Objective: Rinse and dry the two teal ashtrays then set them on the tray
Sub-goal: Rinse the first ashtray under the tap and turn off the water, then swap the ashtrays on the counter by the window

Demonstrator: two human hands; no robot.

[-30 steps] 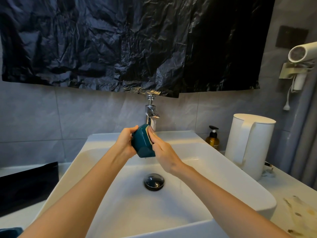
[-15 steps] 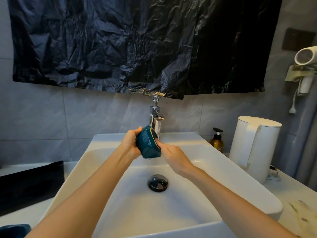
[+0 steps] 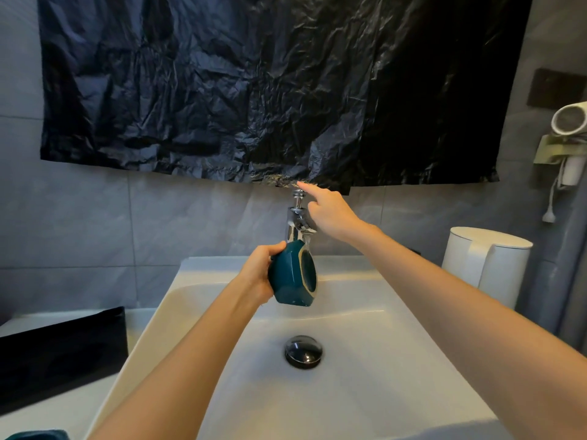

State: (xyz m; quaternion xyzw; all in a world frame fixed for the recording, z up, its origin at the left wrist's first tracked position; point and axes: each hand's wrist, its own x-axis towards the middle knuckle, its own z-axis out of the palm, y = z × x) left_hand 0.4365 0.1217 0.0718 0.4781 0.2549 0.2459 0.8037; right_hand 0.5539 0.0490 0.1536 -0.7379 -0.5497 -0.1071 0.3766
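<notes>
My left hand [image 3: 259, 274] grips a teal ashtray [image 3: 286, 277] tipped on its side, its hollow facing right, just under the chrome tap's [image 3: 294, 217] spout and over the white basin [image 3: 397, 315]. My right hand [image 3: 330, 214] is up beside the tap, its index finger stretched out over the knob on top and the other fingers curled; it holds nothing. A second teal ashtray [image 3: 35, 435] shows only as a sliver at the bottom left corner. The black tray [image 3: 63, 350] lies on the counter left of the basin.
A dark drain plug [image 3: 303, 350] sits in the basin's floor. A white kettle [image 3: 486, 265] stands on the counter at the right. A wall-mounted hair dryer [image 3: 568, 119] hangs at the far right. Black plastic sheeting [image 3: 254, 90] covers the wall above the tap.
My right hand has left the ashtray and risen to the top of the tap. My left hand alone now holds the ashtray, still under the spout.
</notes>
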